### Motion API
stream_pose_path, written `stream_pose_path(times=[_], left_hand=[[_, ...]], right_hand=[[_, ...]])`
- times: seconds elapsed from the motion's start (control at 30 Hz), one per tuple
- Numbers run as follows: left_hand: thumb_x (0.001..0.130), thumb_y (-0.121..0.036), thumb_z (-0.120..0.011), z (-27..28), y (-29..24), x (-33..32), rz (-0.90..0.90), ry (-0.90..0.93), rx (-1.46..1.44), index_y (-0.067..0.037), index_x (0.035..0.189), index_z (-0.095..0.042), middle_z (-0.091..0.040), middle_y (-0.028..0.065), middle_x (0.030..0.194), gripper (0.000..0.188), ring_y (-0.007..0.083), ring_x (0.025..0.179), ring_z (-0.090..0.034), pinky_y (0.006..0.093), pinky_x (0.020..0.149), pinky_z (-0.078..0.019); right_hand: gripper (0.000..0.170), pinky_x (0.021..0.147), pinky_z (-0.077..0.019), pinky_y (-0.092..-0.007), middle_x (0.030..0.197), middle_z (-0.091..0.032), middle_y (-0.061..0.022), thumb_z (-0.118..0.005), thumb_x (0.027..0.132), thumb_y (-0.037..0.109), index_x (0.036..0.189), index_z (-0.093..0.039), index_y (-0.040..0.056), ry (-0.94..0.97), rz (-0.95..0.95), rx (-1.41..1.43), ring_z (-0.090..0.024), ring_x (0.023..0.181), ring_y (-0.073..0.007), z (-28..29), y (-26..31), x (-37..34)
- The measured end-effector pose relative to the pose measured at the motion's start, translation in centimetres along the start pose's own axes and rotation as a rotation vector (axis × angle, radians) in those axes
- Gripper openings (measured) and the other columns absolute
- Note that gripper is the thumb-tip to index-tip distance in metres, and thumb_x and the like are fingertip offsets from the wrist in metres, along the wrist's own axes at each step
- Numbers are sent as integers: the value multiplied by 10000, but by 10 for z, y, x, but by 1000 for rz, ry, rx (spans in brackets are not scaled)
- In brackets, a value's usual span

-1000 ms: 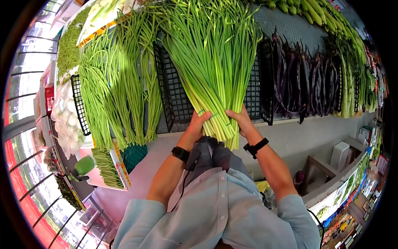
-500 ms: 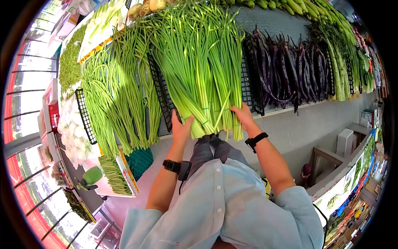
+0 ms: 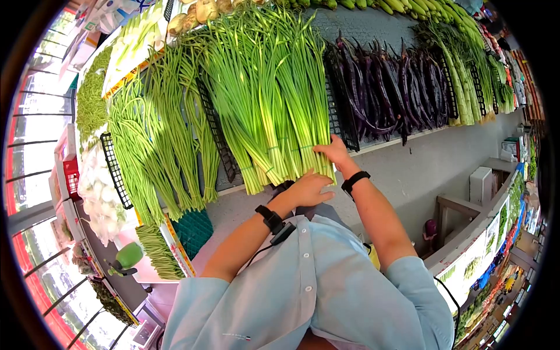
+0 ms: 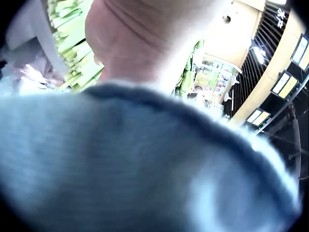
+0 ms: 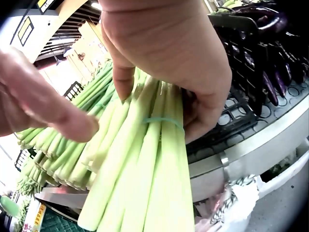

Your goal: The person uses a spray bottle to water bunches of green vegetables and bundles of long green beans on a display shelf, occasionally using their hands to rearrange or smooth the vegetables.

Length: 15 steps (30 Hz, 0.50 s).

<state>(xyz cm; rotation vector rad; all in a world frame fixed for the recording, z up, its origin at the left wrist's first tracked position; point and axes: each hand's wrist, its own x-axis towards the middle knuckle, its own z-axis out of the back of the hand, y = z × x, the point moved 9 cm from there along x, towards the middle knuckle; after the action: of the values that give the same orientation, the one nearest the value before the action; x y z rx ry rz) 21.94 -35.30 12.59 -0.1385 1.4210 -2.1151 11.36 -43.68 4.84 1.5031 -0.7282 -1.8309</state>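
Banded bundles of garlic scapes [image 3: 265, 111], green with pale cut ends, lie in a black mesh crate [image 3: 216, 128]. My right hand [image 3: 337, 153] grips the rightmost bundle [image 5: 154, 159] near its blue-green band [image 5: 164, 121], thumb on one side and fingers on the other. Just below, my left hand [image 3: 310, 189] reaches across at the cut ends with its fingers extended. In the right wrist view, a finger of that left hand [image 5: 53, 106] points at the stalks from the left. A blurred sleeve fills most of the left wrist view.
Long beans [image 3: 169, 134] lie to the left of the crate. Purple eggplants [image 3: 391, 93] are on the right, with a black crate wall [image 3: 343, 99] between. Pale bulbs in clear plastic [image 3: 100, 186] sit further left. The counter's front edge [image 3: 402, 135] runs below the produce.
My left hand has left the left side of the bundles and crossed rightward to the cut ends near my right hand. The scapes now lie spread flatter in the crate.
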Motion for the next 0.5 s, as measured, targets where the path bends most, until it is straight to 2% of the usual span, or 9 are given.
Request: stream_pose_path(times=[0.07, 0.13, 0.2, 0.27, 0.3, 0.33, 0.4, 0.43, 0.5], left_hand=[[849, -310, -653, -3, 3, 2, 14, 14, -1, -36, 1205, -598, -641, 164, 1134, 452, 331, 1178, -558, 596, 1134, -222], [840, -280, -662, 20, 4, -8, -6, -178, 79, -32, 1201, -598, -647, 164, 1121, 442, 334, 1161, -569, 592, 1140, -220], [823, -265, -677, 17, 23, -10, 50, -68, 128, -45, 1244, -569, -610, 149, 1233, 487, 308, 1249, -514, 570, 1156, -207], [816, -260, -677, 21, 19, -22, -30, -94, 574, -60, 1310, -521, -507, 122, 1395, 555, 271, 1357, -411, 538, 1176, -186], [828, -265, -669, 19, 22, -25, 2, -10, 621, -67, 1360, -477, -395, 98, 1499, 599, 253, 1421, -317, 528, 1186, -165], [828, -265, -669, 21, 18, -28, -1, -5, 625, -67, 1360, -477, -395, 98, 1499, 599, 253, 1421, -317, 528, 1186, -165], [840, -259, -656, 23, 17, -35, 58, 6, 643, -58, 1359, -487, -379, 102, 1511, 581, 262, 1421, -318, 508, 1195, -155], [840, -259, -656, 24, 21, -37, 58, 8, 645, -58, 1359, -487, -379, 102, 1511, 581, 262, 1421, -318, 508, 1195, -155], [867, -255, -635, 24, 28, -40, 58, -15, 646, -51, 1347, -502, -423, 97, 1481, 539, 269, 1393, -359, 476, 1176, -221]], right_hand=[[501, 758, -537, -351, 986, -684, -167, -774, 684, 91, 1118, -574, -61, -2, -9, 47, -672, 851, -252, -3, -11, 9], [480, 771, -531, -343, 986, -681, -146, -743, 692, 67, 1127, -580, -55, -102, 100, 24, -661, 854, -233, -1, -11, 9], [500, 792, -523, -351, 1003, -670, -146, -730, 686, 62, 1144, -567, -57, -79, 119, -29, -650, 894, -249, 2, -3, 5], [515, 784, -519, -342, 1007, -662, -149, -737, 677, 69, 1143, -559, -59, 110, 117, -7, -645, 885, -251, -11, 5, 2], [468, 749, -535, -347, 996, -657, -156, -703, 709, 66, 1139, -559, -48, 68, 70, -67, -653, 833, -246, -5, 16, -8], [468, 749, -535, -347, 996, -657, -156, -703, 709, 66, 1139, -559, -48, 64, 70, -61, -653, 833, -246, 1, 12, -4], [420, 728, -556, -362, 994, -647, -163, -650, 748, 57, 1146, -553, -34, 351, -72, 358, -655, 790, -240, -2, -11, 6], [400, 763, -584, -426, 1003, -641, -178, -608, 786, 37, 1173, -534, -33, 389, -91, 411, -681, 854, -281, 1, -11, 7], [384, 771, -587, -436, 996, -643, -183, -617, 793, 33, 1163, -547, -45, 462, -142, 521, -688, 863, -303, 5, -3, -7]])
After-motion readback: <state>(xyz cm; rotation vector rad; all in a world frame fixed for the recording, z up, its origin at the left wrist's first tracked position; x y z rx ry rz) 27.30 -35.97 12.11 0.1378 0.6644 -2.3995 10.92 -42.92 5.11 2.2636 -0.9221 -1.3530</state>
